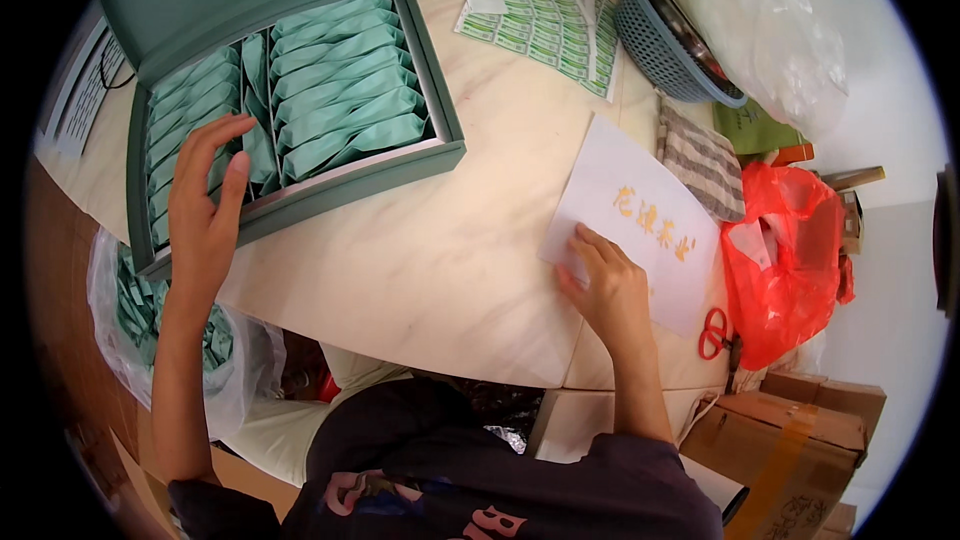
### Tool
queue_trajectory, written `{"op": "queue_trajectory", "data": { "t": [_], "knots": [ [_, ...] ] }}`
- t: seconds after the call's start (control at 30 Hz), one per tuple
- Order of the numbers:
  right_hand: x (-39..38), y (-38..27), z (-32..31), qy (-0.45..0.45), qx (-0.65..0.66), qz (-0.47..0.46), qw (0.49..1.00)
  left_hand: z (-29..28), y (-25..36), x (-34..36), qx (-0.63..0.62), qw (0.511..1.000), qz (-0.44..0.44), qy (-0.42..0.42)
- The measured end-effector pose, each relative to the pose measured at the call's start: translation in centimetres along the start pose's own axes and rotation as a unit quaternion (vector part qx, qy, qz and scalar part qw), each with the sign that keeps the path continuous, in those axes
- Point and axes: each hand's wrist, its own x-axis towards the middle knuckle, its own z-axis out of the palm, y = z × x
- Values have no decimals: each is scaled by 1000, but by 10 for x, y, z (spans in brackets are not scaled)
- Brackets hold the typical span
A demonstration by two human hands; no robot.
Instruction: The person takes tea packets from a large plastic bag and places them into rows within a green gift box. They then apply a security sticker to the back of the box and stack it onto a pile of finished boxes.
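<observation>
**Hands at work over a box of green sachets**

We are leaning a dark shirt (480, 470) against the marble table (440, 260). Our left hand (205, 205), fingers spread and gripping nothing, is resting on green sachets (330, 90) filed upright in the teal box (300, 195), seemingly levelling them. Our right hand (605, 285), loosely open, is pinning the white card (640, 215) flat.

Both forearms come up from the lower edge, bare. The left hand (205, 200) reaches far forward, fingers spread and slightly curled, palm down. The right hand (605, 285) lies nearer the body, fingers bent, pressing flat downward.
</observation>
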Motion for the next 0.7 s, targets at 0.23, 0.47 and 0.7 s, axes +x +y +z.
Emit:
{"op": "queue_trajectory", "data": {
  "t": [0.23, 0.47, 0.7],
  "knots": [
    [6, -6, 4, 3, -24, -26, 999, 2, 1, 1, 5, 1000, 0, 2],
    [3, -6, 7, 1, -40, -18, 999, 3, 2, 2, 2, 1000, 7, 20],
    [3, 3, 1, -13, -11, -48, 999, 1, 0, 0, 15, 1000, -8, -4]
  ]
}}
